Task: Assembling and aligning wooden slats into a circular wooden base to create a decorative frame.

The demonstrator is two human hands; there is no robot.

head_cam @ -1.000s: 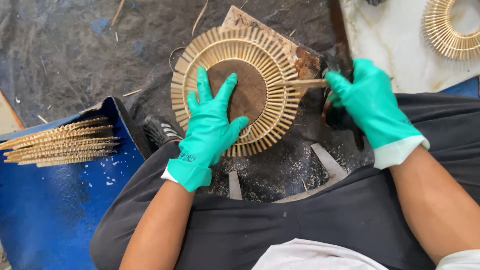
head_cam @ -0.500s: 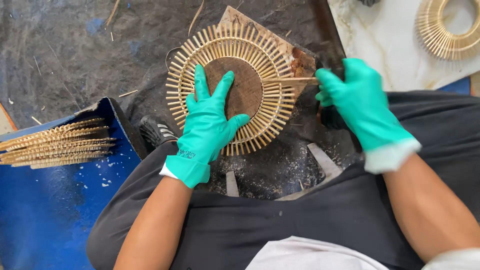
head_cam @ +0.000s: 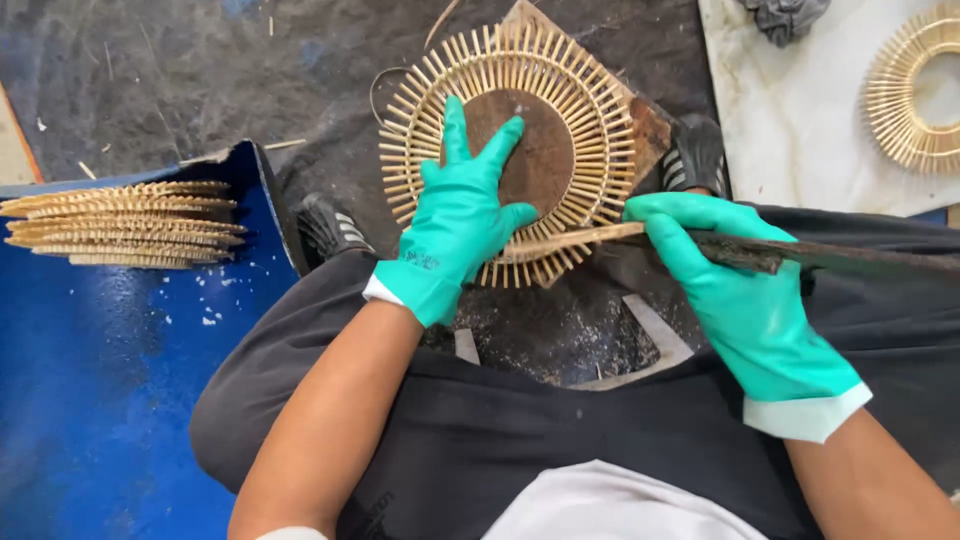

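Observation:
A round frame of radiating bamboo sticks (head_cam: pixel 590 110) with a brown disc centre (head_cam: pixel 540 150) lies flat on a wooden block. My left hand (head_cam: pixel 455 225), in a green glove, presses flat on the disc and the near sticks. My right hand (head_cam: pixel 730 290), also gloved, grips a long dark blade tool (head_cam: pixel 850 258). Its pale tip (head_cam: pixel 570 240) lies across the frame's lower edge.
A stack of bamboo stick bundles (head_cam: pixel 120 225) lies on a blue tarp (head_cam: pixel 100 400) at left. A second stick ring (head_cam: pixel 915 90) sits on a white slab (head_cam: pixel 800 130) at upper right. Dark shoes (head_cam: pixel 325 225) and black trousers frame the work spot.
The view has shifted closer. My right hand drew the blade tool out to the right and lower, so its tip now lies across the frame's bottom edge. My left hand stays pressed.

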